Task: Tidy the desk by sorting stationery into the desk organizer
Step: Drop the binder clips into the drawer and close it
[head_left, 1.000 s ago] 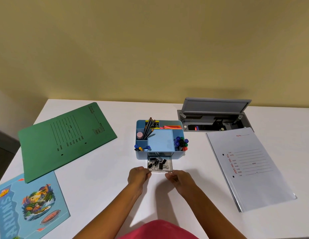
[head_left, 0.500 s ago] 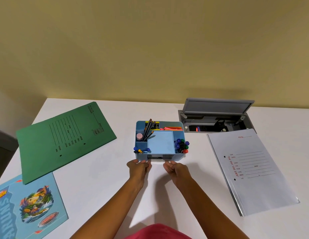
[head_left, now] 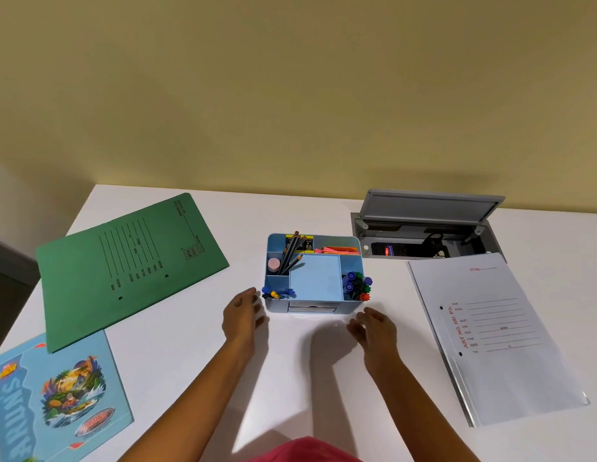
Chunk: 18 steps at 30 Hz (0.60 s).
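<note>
A blue desk organizer point(head_left: 349, 305) stands mid-surface point(head_left: 177, 328), its front drawer point(head_left: 312, 309) pushed in. Pencils point(head_left: 292, 255) lean in its far-left part, and markers point(head_left: 357, 286) fill the near-right compartment. The left hand point(head_left: 242, 316) is just beside its near-left corner and the right hand point(head_left: 377, 331) near its near-right corner, both with fingers point(head_left: 355, 328) loosely spread. 1 green folder point(head_left: 130, 265) lies left and 1 white folder point(head_left: 497, 338) right.

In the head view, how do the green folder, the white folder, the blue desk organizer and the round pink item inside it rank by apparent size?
1-2. green folder and white folder: too alike to rank.
3. blue desk organizer.
4. round pink item, the smallest.
</note>
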Each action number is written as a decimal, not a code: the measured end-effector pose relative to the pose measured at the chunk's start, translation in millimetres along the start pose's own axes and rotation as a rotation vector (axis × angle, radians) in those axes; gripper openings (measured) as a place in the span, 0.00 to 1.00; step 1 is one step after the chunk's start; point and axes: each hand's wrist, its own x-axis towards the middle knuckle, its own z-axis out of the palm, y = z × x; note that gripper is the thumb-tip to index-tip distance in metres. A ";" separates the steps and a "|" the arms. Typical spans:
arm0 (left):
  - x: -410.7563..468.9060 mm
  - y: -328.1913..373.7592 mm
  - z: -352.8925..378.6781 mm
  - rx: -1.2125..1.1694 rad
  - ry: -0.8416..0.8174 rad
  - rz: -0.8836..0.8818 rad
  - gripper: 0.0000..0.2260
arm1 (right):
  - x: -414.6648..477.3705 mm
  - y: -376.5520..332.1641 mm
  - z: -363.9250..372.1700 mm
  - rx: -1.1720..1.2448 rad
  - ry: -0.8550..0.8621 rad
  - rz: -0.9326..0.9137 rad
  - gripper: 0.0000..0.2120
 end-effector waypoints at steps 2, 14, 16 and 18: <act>-1.7 13.3 -3.6 -0.022 -0.084 -0.008 0.08 | -0.6 -8.8 -6.6 -0.020 -0.080 -0.013 0.14; 16.4 43.9 7.1 0.321 -0.309 0.026 0.16 | 8.6 -61.4 -4.2 -0.223 -0.114 -0.023 0.12; 20.9 44.9 8.6 0.360 -0.302 0.037 0.16 | 11.5 -74.5 -0.5 -0.241 -0.064 -0.047 0.10; 23.2 45.2 10.5 0.397 -0.288 0.057 0.16 | 14.4 -86.3 7.4 -0.314 -0.087 -0.024 0.10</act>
